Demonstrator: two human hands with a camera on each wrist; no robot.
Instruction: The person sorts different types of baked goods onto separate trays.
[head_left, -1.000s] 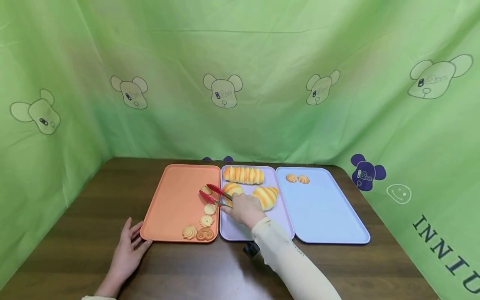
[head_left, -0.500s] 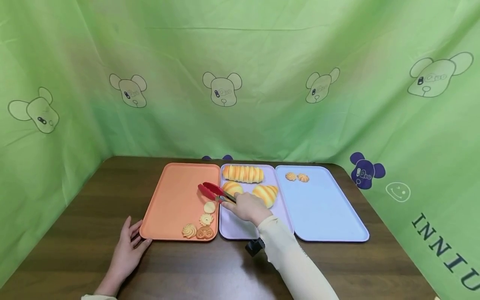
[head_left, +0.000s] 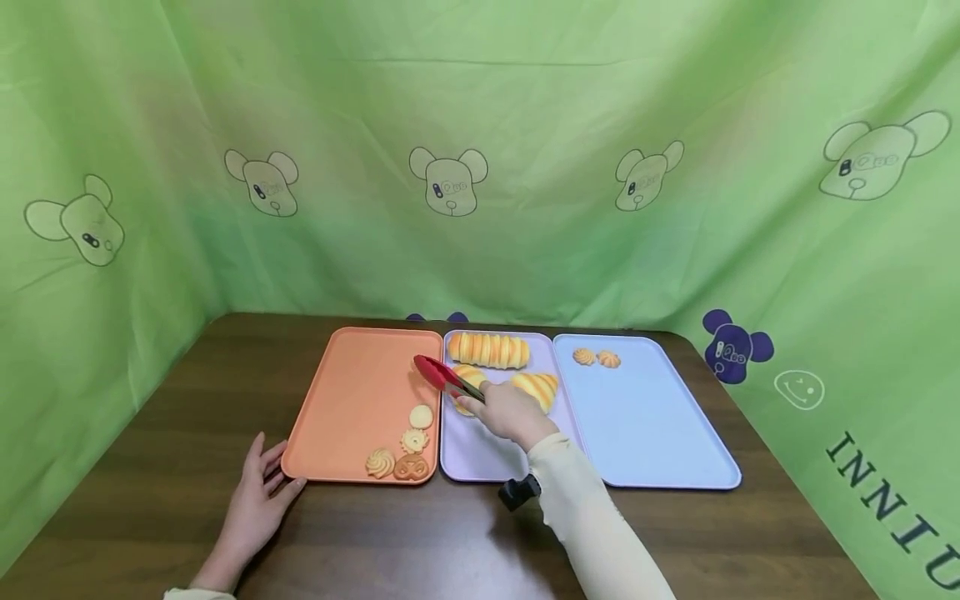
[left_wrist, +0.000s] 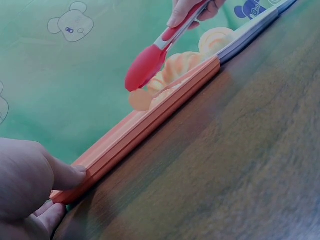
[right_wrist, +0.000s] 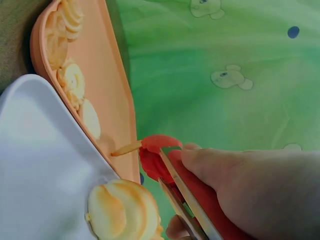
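My right hand [head_left: 513,412] grips red-tipped tongs [head_left: 442,375] with metal arms, over the seam between the orange and purple trays. In the right wrist view, the tong tips pinch a thin round cookie [right_wrist: 126,148], seen edge-on. At the near left corner of the orange tray [head_left: 360,392], my left hand [head_left: 255,504] holds the rim, thumb along the front edge and fingers at the side. Along that tray's right side lie a plain round cookie [head_left: 421,417], a ring-shaped cookie [head_left: 414,441], a swirl cookie [head_left: 380,463] and a pretzel-shaped cookie [head_left: 411,467].
The purple tray [head_left: 480,454] carries a long ridged bread roll [head_left: 489,351] and two croissant-like breads, the right one [head_left: 538,387] partly behind my hand. On the blue tray [head_left: 652,425] two small cookies [head_left: 596,358] sit at the far left. A green printed curtain [head_left: 525,250] surrounds the table.
The tongs have closed on the cookie at the orange tray's right side and lifted it up. My right hand has drifted slightly right; my left hand has stayed at the tray corner.
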